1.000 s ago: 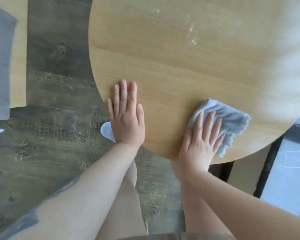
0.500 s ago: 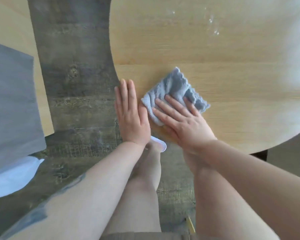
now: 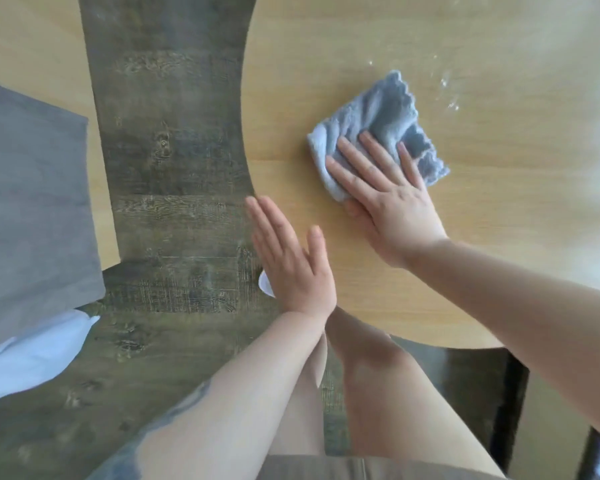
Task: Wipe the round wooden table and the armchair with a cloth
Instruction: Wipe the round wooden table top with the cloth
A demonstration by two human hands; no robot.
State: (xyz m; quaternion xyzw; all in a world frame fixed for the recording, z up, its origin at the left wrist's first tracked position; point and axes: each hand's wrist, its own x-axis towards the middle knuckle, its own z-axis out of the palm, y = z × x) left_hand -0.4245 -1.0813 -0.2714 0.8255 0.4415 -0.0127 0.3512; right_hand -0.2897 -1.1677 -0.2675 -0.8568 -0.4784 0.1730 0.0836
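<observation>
the right hand lies flat with fingers spread on the blue cloth, pressing it to the tabletop a little in from the left edge. the left hand is open and flat too, fingers straight, resting at the near-left edge. just beyond the cloth sit small wet specks — the stroke should likely carry over them with even palm pressure and overlapping passes, left hand bracing. the armchair isn't clearly in view — not yet wiped, i judge.
</observation>
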